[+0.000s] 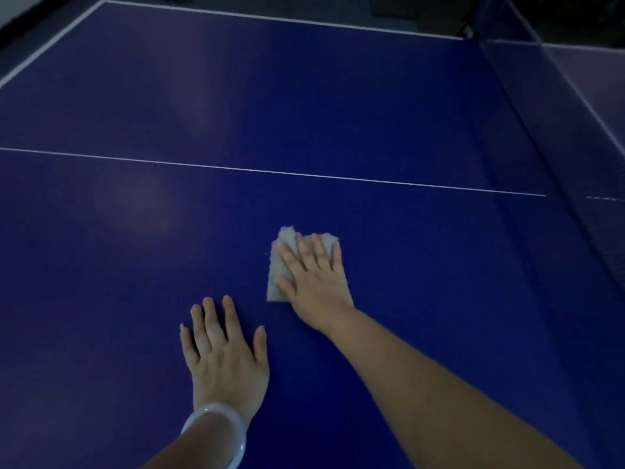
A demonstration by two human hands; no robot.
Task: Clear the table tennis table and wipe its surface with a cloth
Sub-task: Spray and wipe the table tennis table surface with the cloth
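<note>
- Right hand [313, 277] laid flat, fingers straight and spread, pressing a pale folded cloth [278, 265] onto the blue worktop [304, 106]; no curl round it, just palm and fingers bearing down.
- Cloth mostly hidden under that grip, edges showing past the fingertips and on the thumb side, on the near half, short of the white centre line [270, 171].
- Left hand [225, 357] also flat and open, holding nothing, resting on the worktop just beside and nearer than the cloth, seemingly as a brace; pale bangle [216, 423] at the wrist.
- Net [527, 106] running along the right edge of the view.
- No bats, balls or other loose things anywhere on the visible surface, so clearing judged done here.
- Wiping judged under way: faint lighter patches on the left, whether reflections or smears impossible to tell.
- Left to do, as a judgement: far strip beyond the centre line, corners, and the half past the net.
</note>
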